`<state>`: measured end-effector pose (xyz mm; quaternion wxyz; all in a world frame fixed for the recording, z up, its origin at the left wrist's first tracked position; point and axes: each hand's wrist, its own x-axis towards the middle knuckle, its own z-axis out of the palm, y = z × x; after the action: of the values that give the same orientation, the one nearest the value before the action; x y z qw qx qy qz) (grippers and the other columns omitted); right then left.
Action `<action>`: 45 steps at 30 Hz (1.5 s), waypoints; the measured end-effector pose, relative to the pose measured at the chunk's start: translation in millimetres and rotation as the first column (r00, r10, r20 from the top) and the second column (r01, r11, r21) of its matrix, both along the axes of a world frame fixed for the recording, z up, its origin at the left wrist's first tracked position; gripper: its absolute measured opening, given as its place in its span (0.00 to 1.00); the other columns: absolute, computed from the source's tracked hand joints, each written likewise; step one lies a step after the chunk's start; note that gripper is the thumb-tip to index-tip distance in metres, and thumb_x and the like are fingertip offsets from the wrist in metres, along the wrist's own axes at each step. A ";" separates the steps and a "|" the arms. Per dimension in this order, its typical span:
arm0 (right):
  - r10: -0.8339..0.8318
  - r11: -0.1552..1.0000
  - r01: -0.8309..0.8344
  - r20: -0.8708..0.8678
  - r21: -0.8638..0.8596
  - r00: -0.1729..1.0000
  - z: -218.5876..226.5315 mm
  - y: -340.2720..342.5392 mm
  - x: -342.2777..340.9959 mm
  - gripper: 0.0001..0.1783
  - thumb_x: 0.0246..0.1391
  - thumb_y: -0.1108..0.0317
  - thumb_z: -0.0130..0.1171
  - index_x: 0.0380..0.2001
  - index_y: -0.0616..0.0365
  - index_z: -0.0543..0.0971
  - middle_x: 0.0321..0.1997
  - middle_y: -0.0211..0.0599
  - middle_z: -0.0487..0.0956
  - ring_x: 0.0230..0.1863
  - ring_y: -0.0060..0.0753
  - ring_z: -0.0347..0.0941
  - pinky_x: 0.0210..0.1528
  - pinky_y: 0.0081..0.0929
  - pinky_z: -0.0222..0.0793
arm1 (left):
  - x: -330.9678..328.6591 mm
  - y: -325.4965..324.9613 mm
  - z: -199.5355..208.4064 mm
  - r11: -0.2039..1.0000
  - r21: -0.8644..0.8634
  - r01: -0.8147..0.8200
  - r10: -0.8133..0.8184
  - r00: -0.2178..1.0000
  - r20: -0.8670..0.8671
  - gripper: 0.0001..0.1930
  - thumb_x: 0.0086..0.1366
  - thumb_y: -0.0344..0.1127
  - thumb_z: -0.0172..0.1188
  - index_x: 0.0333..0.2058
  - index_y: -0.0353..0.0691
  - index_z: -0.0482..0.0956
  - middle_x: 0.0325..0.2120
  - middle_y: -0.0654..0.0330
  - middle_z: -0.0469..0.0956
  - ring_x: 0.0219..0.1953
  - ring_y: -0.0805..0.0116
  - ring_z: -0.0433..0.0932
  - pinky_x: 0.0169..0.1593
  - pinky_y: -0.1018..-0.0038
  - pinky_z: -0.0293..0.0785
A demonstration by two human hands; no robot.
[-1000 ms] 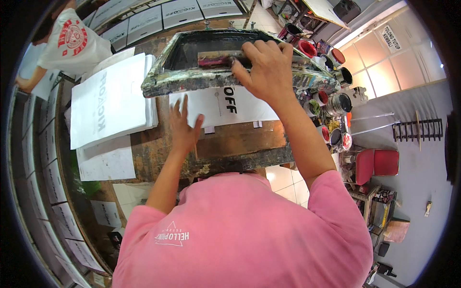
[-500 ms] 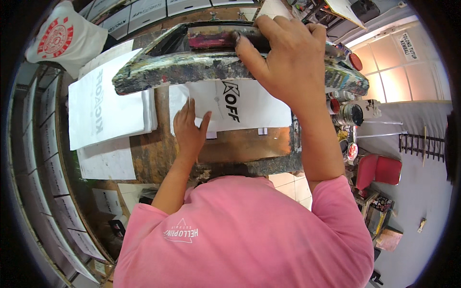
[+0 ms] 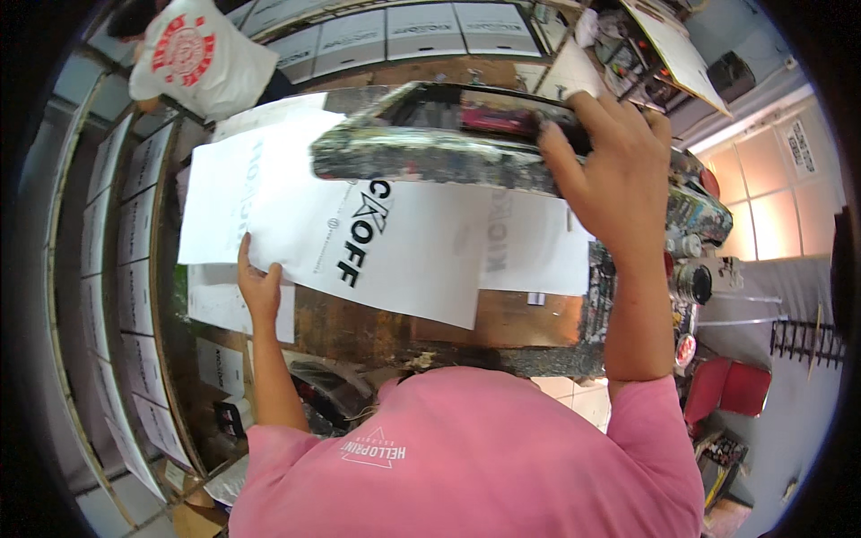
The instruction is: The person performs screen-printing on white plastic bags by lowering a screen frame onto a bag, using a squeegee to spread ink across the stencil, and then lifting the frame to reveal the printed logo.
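Observation:
My right hand (image 3: 619, 166) is closed over the near side of a paint-crusted screen-printing frame (image 3: 404, 160), which is tilted up off the table. Inside the frame lies a squeegee (image 3: 502, 121) with a reddish stained part, close to my right thumb. At the left, my left hand (image 3: 260, 285) grips the edge of a white printed sheet (image 3: 413, 255) bearing bold black lettering. This sheet hangs slanted, its right end over another white sheet (image 3: 543, 247) on the table, which shows faint grey marks. Beside my left hand is a stack of white sheets (image 3: 211, 202).
Racks (image 3: 139, 296) of printed sheets stand along the left, and another rack (image 3: 421, 36) is at the back. A person in a white shirt (image 3: 202, 58) is at the far left. Paint cans (image 3: 692, 282) crowd the table's right side, near a red chair (image 3: 726, 387).
My left hand has taken hold of the printed sheet and drawn it left from under the frame. My right hand still holds the frame raised. The view has shifted.

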<state>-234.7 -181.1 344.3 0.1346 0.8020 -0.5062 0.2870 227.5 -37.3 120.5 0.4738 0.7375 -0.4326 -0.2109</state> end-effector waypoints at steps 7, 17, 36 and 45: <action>0.016 1.000 -0.016 0.007 -0.020 1.000 -6.1 11.3 0.9 0.22 0.58 0.48 0.61 0.39 0.58 0.84 0.33 0.39 0.82 0.41 0.45 0.78 0.51 0.48 0.62 | 183.2 2.6 -11.4 0.973 0.103 -0.206 0.174 0.950 0.259 0.42 0.54 0.24 0.63 0.71 0.42 0.66 0.62 0.40 0.73 0.63 0.52 0.73 0.64 0.63 0.70; 0.025 0.994 -0.026 -0.010 -0.105 1.000 -16.1 7.9 -2.5 0.24 0.58 0.45 0.59 0.34 0.59 0.84 0.31 0.43 0.82 0.37 0.48 0.78 0.49 0.49 0.60 | -259.4 -41.2 -104.8 0.635 0.161 0.756 -0.671 0.437 0.599 0.33 0.72 0.51 0.58 0.72 0.51 0.65 0.76 0.47 0.51 0.77 0.41 0.48 0.74 0.33 0.43; -0.048 0.994 0.044 0.033 0.104 0.998 4.3 13.5 5.4 0.21 0.54 0.51 0.60 0.27 0.62 0.81 0.28 0.47 0.80 0.35 0.50 0.75 0.48 0.44 0.62 | -377.4 -9.3 -166.9 0.491 0.211 0.845 -0.751 0.288 0.594 0.46 0.63 0.74 0.54 0.71 0.49 0.66 0.75 0.48 0.54 0.76 0.38 0.49 0.72 0.26 0.33; -0.013 0.997 0.006 0.100 0.074 0.995 3.0 18.3 9.5 0.20 0.55 0.52 0.58 0.32 0.61 0.80 0.32 0.49 0.81 0.39 0.52 0.77 0.49 0.45 0.64 | -371.5 -11.2 -133.5 0.557 0.098 0.824 -0.732 0.432 0.527 0.49 0.64 0.72 0.54 0.75 0.49 0.57 0.76 0.50 0.51 0.78 0.43 0.45 0.75 0.33 0.31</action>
<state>-225.1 -162.8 347.3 0.0808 0.7886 -0.5264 0.3074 -144.0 -48.4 -13.0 0.2509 0.4353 -0.8491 -0.1630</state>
